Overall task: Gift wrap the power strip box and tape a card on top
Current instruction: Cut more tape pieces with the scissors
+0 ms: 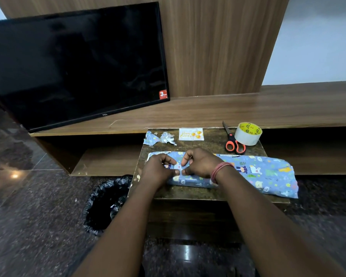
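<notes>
Head view: both hands on the wrapped box at frame centre

Far left, upper half: dark television point(76, 64) leaning on a wooden shelf unit point(218, 110). Lower left of centre: bin lined with a black bag point(106, 204), on the dark stone floor beside the small table point(188, 193).

Centre, top edge of table: two crumpled scraps of wrapping paper point(160, 138), then a birthday card point(191, 134) lying flat, apart from the box.

Centre: power strip box point(248, 172) in blue animal-print wrapping paper, lying lengthwise across the table, right end of paper flattened and reaching past the table's right edge. Left hand point(160, 170) on the left part of the box, fingers curled, thumb tip pressed down on the paper. Right hand point(200, 163) just beside it, fingers curled, thumb tip likewise on the paper, the two thumbs almost touching. Cannot tell whether a piece of tape sits under the thumbs. Pink bands on the right wrist.

Right of centre, upper table corner: orange-handled scissors point(233, 142), blades closed, touching a roll of clear tape point(248, 133) standing just to their right
</notes>
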The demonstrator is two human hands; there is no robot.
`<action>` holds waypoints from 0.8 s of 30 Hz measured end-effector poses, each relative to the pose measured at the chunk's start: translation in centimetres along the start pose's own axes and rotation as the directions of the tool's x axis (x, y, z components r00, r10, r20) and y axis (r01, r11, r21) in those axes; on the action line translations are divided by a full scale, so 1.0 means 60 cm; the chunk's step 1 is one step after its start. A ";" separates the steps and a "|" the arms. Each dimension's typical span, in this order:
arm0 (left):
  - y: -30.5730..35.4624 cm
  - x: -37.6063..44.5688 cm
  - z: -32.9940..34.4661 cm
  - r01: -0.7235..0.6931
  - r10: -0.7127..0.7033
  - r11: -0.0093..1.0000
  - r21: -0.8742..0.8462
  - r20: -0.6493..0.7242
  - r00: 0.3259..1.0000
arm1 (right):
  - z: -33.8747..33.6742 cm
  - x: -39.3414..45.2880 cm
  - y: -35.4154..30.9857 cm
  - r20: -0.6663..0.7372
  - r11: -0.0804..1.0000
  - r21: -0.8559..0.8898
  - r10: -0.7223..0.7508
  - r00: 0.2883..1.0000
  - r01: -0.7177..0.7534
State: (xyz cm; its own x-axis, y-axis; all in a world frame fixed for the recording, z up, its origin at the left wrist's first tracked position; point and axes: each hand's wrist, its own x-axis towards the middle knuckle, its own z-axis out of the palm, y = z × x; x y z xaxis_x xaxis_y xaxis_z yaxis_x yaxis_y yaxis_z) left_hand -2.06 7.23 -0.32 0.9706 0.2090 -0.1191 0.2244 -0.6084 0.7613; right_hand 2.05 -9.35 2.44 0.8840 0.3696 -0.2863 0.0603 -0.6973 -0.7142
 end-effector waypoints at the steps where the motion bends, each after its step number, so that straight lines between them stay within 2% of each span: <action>1: 0.001 0.000 0.000 0.013 -0.013 1.000 -0.023 -0.002 1.000 | -0.005 -0.001 0.006 0.007 0.996 0.087 0.005 1.000 -0.005; 3: -0.001 0.003 0.003 0.014 -0.014 1.000 0.001 -0.068 0.998 | -0.022 -0.004 0.018 -0.026 0.971 0.239 0.021 0.999 -0.014; 6: 0.015 -0.003 0.007 -0.012 0.064 0.974 0.226 -0.224 0.972 | -0.064 -0.006 0.039 -0.231 0.983 0.181 0.020 0.973 0.022; 7: 0.023 -0.003 0.012 -0.036 0.098 0.970 0.240 -0.252 0.963 | -0.079 -0.005 0.048 -0.305 0.989 0.149 0.029 0.952 0.018; 10: 0.045 0.006 0.032 -0.123 0.184 0.966 0.226 -0.270 0.945 | -0.122 -0.002 0.089 -0.521 0.992 0.092 0.126 0.844 -0.091; 13: 0.065 0.012 0.055 -0.196 0.245 0.958 0.209 -0.242 0.939 | -0.159 -0.002 0.142 -0.661 0.967 0.075 0.230 0.714 -0.242; 15: 0.071 0.019 0.070 -0.236 0.277 0.953 0.191 -0.231 0.933 | -0.179 -0.002 0.172 -0.680 0.951 0.049 0.256 0.687 -0.307; 18: 0.082 0.031 0.087 -0.287 0.319 0.944 0.163 -0.228 0.920 | -0.189 0.008 0.195 -0.651 0.944 0.040 0.273 0.708 -0.328; 24: 0.093 0.051 0.114 -0.270 0.274 0.962 0.048 -0.154 0.949 | -0.181 0.037 0.199 -0.629 0.939 0.073 0.304 0.715 -0.335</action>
State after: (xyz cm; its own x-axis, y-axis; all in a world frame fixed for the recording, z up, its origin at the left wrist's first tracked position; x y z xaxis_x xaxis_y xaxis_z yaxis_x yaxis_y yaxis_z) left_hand 2.77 -0.74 -0.79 0.9697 0.1494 0.1933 -0.0417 -0.6784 0.7335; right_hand 9.76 -23.51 0.22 0.9424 -0.3340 -0.0205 -0.2735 -0.7337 -0.6219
